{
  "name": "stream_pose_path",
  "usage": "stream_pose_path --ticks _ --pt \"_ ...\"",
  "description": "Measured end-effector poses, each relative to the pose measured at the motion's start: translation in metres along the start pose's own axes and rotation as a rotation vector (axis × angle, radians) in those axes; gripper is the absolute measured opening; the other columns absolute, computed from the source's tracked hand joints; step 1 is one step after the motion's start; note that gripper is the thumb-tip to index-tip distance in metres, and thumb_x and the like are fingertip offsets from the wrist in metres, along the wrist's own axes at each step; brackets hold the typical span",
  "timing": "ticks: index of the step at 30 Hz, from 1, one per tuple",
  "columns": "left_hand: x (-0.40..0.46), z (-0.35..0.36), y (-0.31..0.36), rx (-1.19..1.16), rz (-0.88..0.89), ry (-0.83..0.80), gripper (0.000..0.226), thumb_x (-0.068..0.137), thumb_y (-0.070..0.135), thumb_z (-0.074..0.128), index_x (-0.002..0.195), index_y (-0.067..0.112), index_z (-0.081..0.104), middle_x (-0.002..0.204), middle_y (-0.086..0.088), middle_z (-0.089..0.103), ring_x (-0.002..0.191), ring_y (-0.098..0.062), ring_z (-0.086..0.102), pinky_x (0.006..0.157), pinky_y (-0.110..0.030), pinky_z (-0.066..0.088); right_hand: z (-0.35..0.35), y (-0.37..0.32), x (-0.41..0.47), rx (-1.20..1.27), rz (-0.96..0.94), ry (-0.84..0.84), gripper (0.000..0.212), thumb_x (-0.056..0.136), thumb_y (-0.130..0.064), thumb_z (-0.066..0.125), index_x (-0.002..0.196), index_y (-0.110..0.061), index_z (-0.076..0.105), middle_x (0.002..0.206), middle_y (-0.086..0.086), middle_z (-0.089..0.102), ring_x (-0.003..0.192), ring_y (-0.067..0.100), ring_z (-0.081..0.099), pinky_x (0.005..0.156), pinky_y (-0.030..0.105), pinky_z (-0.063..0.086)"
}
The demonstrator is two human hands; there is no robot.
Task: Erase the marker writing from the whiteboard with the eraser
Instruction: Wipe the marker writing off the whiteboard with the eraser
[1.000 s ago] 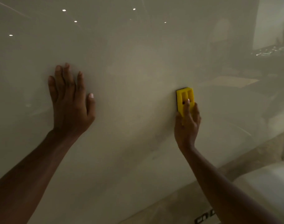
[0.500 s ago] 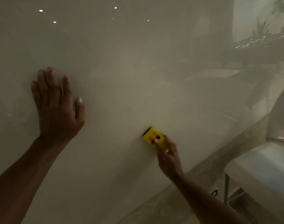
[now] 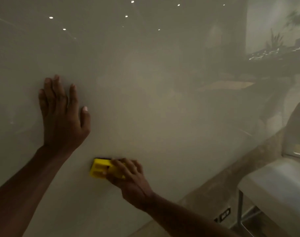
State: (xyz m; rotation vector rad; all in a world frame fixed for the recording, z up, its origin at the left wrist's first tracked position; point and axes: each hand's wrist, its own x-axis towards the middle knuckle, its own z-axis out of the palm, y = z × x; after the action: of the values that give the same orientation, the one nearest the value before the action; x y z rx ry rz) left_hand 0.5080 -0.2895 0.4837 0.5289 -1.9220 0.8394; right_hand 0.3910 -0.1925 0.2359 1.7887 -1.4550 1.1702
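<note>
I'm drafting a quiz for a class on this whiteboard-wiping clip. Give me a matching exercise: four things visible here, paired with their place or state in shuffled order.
Things:
1. left hand
2. right hand
3. eraser
4. white seat

States:
A. yellow, pressed to the whiteboard
B. stands at the lower right, off the board
C. flat on the board, fingers spread
D. grips the eraser

Pairs: 1-C, 2-D, 3-A, 4-B
</note>
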Motion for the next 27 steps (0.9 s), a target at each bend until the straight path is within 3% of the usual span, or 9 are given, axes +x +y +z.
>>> stream_pose_path --ticks 2,4,10,13,15,17,21,23,27 --pt "0.002 -0.004 -0.010 0.009 -0.019 0.012 0.061 0.100 0.024 0.046 0.153 -0.004 0.037 0.164 -0.037 0.017 0.154 -0.055 0.011 0.126 -0.061 0.004 -0.015 0.008 0.027 -0.069 -0.162 -0.069 0.065 0.089 -0.014 0.057 0.148 -0.039 0.044 0.161 0.003 0.029 0.140 0.035 0.036 0.106 0.048 0.031" --pt "0.003 -0.010 -0.022 0.016 -0.045 0.031 0.060 0.100 0.025 0.045 0.152 -0.004 0.037 0.164 -0.037 0.018 0.154 -0.055 0.012 0.125 -0.061 0.004 -0.038 0.028 0.055 -0.118 -0.166 -0.032 0.064 0.086 -0.015 0.054 0.146 -0.038 0.047 0.160 0.004 0.027 0.137 0.036 0.036 0.104 0.049 0.034" --pt "0.009 -0.026 -0.052 0.018 -0.073 0.071 0.058 0.101 0.024 0.042 0.149 -0.009 0.039 0.161 -0.040 0.022 0.151 -0.058 0.016 0.124 -0.064 0.010 -0.133 0.112 0.140 -0.164 0.412 0.435 0.064 0.092 -0.020 0.050 0.154 -0.024 0.034 0.153 0.023 0.038 0.131 0.044 0.043 0.100 0.049 0.045" --pt "0.021 -0.029 -0.057 0.024 -0.080 0.092 0.058 0.101 0.025 0.042 0.147 -0.009 0.041 0.160 -0.040 0.025 0.150 -0.058 0.018 0.123 -0.066 0.012 -0.136 0.110 0.155 -0.159 0.565 0.493 0.066 0.094 -0.021 0.051 0.156 -0.022 0.029 0.155 0.025 0.035 0.131 0.045 0.041 0.103 0.049 0.043" --pt "0.031 -0.030 -0.057 0.025 -0.090 0.117 0.058 0.101 0.026 0.042 0.147 -0.009 0.041 0.159 -0.039 0.027 0.150 -0.058 0.019 0.121 -0.067 0.013 -0.127 0.082 0.154 -0.190 0.408 0.413 0.068 0.092 -0.018 0.052 0.156 -0.022 0.029 0.156 0.022 0.035 0.131 0.045 0.043 0.101 0.053 0.045" --pt "0.040 -0.030 -0.057 0.019 -0.096 0.132 0.057 0.101 0.027 0.041 0.146 -0.008 0.041 0.158 -0.039 0.029 0.149 -0.058 0.021 0.119 -0.069 0.015 -0.117 0.053 0.147 -0.251 0.098 0.221 0.076 0.087 -0.016 0.057 0.154 -0.033 0.026 0.157 0.013 0.031 0.130 0.039 0.042 0.097 0.049 0.048" --pt "0.057 -0.029 -0.059 -0.006 -0.120 0.138 0.060 0.102 0.032 0.036 0.148 -0.005 0.039 0.161 -0.036 0.026 0.150 -0.057 0.019 0.118 -0.074 0.018 -0.128 0.052 0.165 -0.373 -0.295 -0.056 0.063 0.093 -0.022 0.050 0.150 -0.043 0.033 0.161 0.002 0.026 0.137 0.031 0.036 0.098 0.041 0.041" --pt "0.063 -0.028 -0.064 0.001 -0.127 0.138 0.061 0.102 0.033 0.035 0.148 -0.006 0.040 0.162 -0.035 0.025 0.151 -0.055 0.017 0.117 -0.074 0.020 -0.147 0.070 0.191 -0.399 -0.301 -0.036 0.064 0.091 -0.024 0.055 0.150 -0.042 0.036 0.161 0.003 0.027 0.136 0.033 0.036 0.097 0.043 0.042" --pt "0.075 -0.025 -0.072 0.035 -0.110 0.142 0.064 0.103 0.036 0.035 0.150 -0.008 0.039 0.164 -0.035 0.021 0.155 -0.052 0.011 0.117 -0.076 0.020 -0.209 0.118 0.242 -0.352 -0.051 0.217 0.069 0.091 -0.025 0.058 0.152 -0.038 0.028 0.157 0.009 0.030 0.127 0.038 0.041 0.090 0.051 0.048"
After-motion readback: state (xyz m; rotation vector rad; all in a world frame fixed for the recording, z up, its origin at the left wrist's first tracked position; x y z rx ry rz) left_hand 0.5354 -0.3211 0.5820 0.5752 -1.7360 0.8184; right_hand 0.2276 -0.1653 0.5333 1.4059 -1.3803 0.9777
